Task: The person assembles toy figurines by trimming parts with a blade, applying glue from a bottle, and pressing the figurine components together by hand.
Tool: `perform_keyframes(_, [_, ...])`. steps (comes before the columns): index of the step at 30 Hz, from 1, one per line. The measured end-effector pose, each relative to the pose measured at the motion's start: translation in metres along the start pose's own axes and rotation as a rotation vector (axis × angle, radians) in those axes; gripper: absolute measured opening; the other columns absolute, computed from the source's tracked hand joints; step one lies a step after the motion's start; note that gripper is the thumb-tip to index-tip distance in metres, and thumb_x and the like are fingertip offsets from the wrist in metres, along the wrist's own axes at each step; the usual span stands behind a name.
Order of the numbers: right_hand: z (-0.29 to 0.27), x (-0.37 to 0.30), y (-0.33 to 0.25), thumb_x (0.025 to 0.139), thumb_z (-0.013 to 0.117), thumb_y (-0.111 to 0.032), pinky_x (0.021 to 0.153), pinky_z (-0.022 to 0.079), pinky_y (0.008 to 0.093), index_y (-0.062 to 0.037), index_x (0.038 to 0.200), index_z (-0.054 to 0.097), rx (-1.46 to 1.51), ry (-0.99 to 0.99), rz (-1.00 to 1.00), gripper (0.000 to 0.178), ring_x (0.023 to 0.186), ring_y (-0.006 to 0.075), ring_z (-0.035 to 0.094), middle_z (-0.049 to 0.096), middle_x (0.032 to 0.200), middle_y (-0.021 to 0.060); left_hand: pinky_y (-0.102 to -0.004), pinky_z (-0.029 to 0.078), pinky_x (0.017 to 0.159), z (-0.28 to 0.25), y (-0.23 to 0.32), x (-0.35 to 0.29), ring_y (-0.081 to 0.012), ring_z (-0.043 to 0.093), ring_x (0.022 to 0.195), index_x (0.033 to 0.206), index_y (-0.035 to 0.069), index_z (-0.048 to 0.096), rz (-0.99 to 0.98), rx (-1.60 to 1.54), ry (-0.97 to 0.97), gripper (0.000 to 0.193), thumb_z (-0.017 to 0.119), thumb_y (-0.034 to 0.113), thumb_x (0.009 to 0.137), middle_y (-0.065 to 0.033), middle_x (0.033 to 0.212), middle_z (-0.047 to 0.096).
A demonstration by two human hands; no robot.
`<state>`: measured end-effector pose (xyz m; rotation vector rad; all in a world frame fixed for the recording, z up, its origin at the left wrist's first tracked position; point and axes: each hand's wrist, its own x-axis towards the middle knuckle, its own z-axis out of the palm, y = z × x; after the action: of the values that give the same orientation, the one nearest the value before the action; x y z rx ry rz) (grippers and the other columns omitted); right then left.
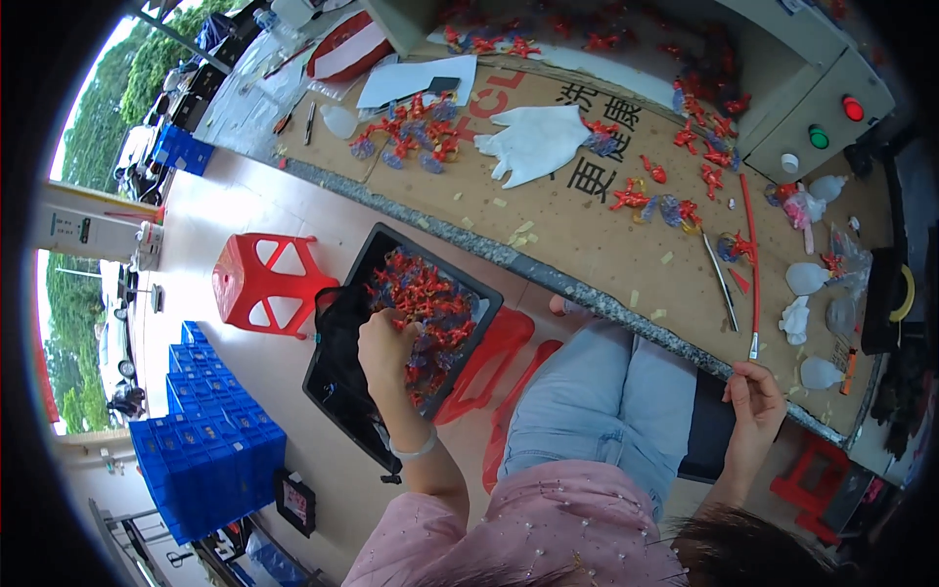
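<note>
My left hand [387, 350] reaches over a black crate [486, 287] heaped with small red toy figurines [416, 284] that have translucent purple parts. Its fingers are curled closed at the heap, and what they pinch is hidden. A purple piece shows beside the fingertips. At the near edge of the workbench, my right hand [755, 399] has loosely bent fingers, with nothing visible in them. Just beyond it lies a thin brush [755, 284] with a red handle, bristles toward me. Left of the brush is a slim metal tool [722, 284].
On the cardboard-covered bench [587, 249] lie a white glove [538, 144], a figurine cluster [411, 132] and white bottles [807, 278]. A grey box with buttons [820, 137] stands at the far right. A red stool [269, 284] and stacked blue crates [205, 440] are at left.
</note>
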<state>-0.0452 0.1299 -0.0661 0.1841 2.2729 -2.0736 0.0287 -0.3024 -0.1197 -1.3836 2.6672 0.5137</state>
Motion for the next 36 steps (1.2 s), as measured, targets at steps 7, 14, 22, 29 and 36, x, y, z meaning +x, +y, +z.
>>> perform_keyframes(7, [-0.010,0.001,0.003,0.087,0.067,-0.004,0.064,0.045,0.0194,0.0029,0.098,0.065,0.066,0.057,0.019,0.013,0.071,0.0064,0.055,0.063,0.083,0.0024,-0.0376,0.052,0.067,-0.045,0.167,0.039,-0.0267,0.068,0.073,0.106,0.001,0.065,0.704,-0.453,0.277,0.027,0.067,0.008,0.080,-0.0153,0.082,0.068])
perform_keyframes(14, [-0.008,0.004,-0.013,0.084,0.069,-0.003,0.063,0.045,0.0204,0.0057,0.095,0.065,0.171,0.049,0.050,0.015,0.069,0.0088,0.057,0.063,0.079,0.0041,-0.0438,0.052,0.082,-0.023,0.370,0.164,-0.0381,0.061,0.099,0.110,0.003,0.061,1.169,-0.303,0.428,0.035,0.056,-0.003,0.076,-0.0216,0.102,0.063])
perform_keyframes(22, [-0.007,0.004,-0.010,0.083,0.070,-0.002,0.063,0.046,0.0208,0.0047,0.091,0.066,0.193,0.064,0.128,0.011,0.070,0.0098,0.059,0.063,0.082,0.0061,-0.0482,0.047,0.095,0.020,0.490,0.299,-0.0384,0.055,0.115,0.126,0.012,0.053,1.064,0.050,0.302,0.049,0.060,0.017,0.078,-0.0220,0.124,0.057])
perform_keyframes(29, [-0.005,0.016,-0.008,0.082,0.069,0.000,0.067,0.047,0.0213,0.0052,0.093,0.067,0.233,0.040,0.188,0.012,0.074,0.0090,0.059,0.064,0.083,0.0062,-0.0513,0.038,0.102,0.040,0.524,0.281,-0.0373,0.048,0.123,0.135,0.017,0.050,0.993,0.197,0.253,0.058,0.060,0.036,0.080,-0.0152,0.136,0.050])
perform_keyframes(36, [-0.004,0.012,-0.014,0.083,0.068,0.000,0.069,0.046,0.0210,0.0060,0.094,0.066,0.282,-0.003,0.177,0.013,0.075,0.0085,0.059,0.066,0.086,0.0072,-0.0506,0.032,0.106,0.028,0.507,0.302,-0.0366,0.043,0.128,0.141,0.017,0.040,1.274,0.157,0.681,0.059,0.057,0.032,0.086,-0.0184,0.142,0.041])
